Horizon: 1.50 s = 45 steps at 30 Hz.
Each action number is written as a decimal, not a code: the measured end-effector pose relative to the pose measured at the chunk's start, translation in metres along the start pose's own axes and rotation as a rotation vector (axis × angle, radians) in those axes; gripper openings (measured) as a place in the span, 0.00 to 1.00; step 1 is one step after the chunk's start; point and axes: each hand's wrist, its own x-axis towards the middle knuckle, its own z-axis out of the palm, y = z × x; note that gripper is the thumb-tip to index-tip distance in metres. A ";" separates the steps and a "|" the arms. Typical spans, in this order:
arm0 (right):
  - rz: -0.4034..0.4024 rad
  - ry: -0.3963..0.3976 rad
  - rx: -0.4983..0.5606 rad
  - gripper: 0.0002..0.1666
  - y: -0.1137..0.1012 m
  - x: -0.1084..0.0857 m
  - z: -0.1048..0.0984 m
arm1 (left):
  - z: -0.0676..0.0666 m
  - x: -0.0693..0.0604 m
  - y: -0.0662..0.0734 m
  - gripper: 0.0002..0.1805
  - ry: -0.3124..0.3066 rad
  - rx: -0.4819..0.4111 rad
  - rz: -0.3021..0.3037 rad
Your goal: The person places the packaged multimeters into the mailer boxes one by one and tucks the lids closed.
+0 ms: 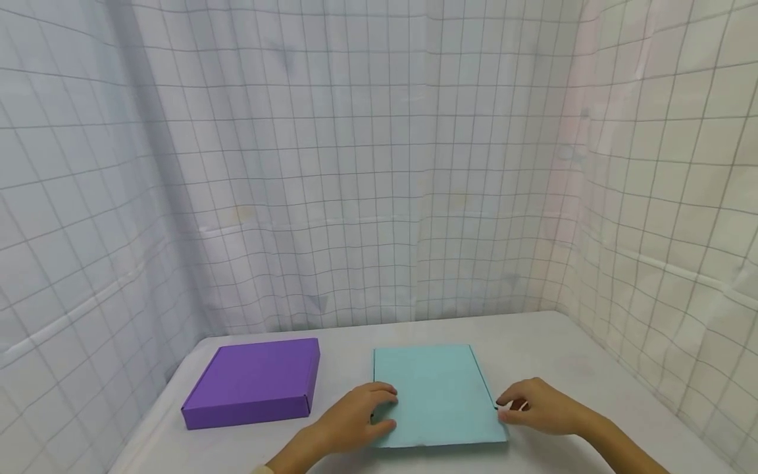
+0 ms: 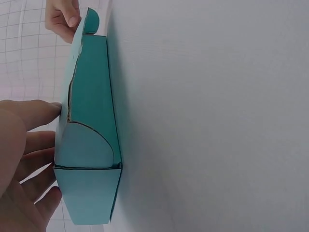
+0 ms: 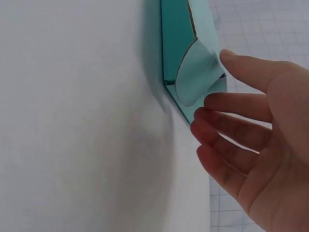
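A light teal cardboard box (image 1: 438,395) lies on the table, its lid folded down over the body. Rounded side tabs (image 2: 87,145) show at the lid's front corners, outside the dark teal front wall (image 2: 94,92). My left hand (image 1: 358,418) rests on the box's left edge, thumb and fingers spread over the lid. At the right front corner, my right hand (image 1: 545,406) has its thumb by the lid's edge and its fingers loosely bent beside the right tab (image 3: 195,72). No firm grip shows in either hand.
To the left stands a closed purple box (image 1: 254,382), a short gap from the teal one. Both sit on a white table (image 1: 533,336). White curtains (image 1: 379,164) with a grid pattern hang behind the table and on both sides.
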 end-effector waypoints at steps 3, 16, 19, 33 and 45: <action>0.008 -0.012 0.038 0.19 0.002 -0.001 0.006 | 0.000 0.000 0.001 0.18 -0.011 -0.005 0.001; 0.232 0.015 0.181 0.31 0.001 0.000 0.019 | 0.004 -0.002 -0.005 0.18 -0.008 -0.095 0.014; 0.321 0.037 0.218 0.28 -0.002 -0.001 0.020 | 0.005 -0.002 -0.006 0.18 -0.001 -0.113 0.012; 0.404 -0.011 0.484 0.21 -0.008 -0.008 0.029 | -0.002 0.001 -0.006 0.21 -0.054 -0.227 -0.030; 0.392 -0.040 0.634 0.19 -0.016 -0.007 0.026 | -0.003 0.002 -0.004 0.23 -0.061 -0.239 -0.094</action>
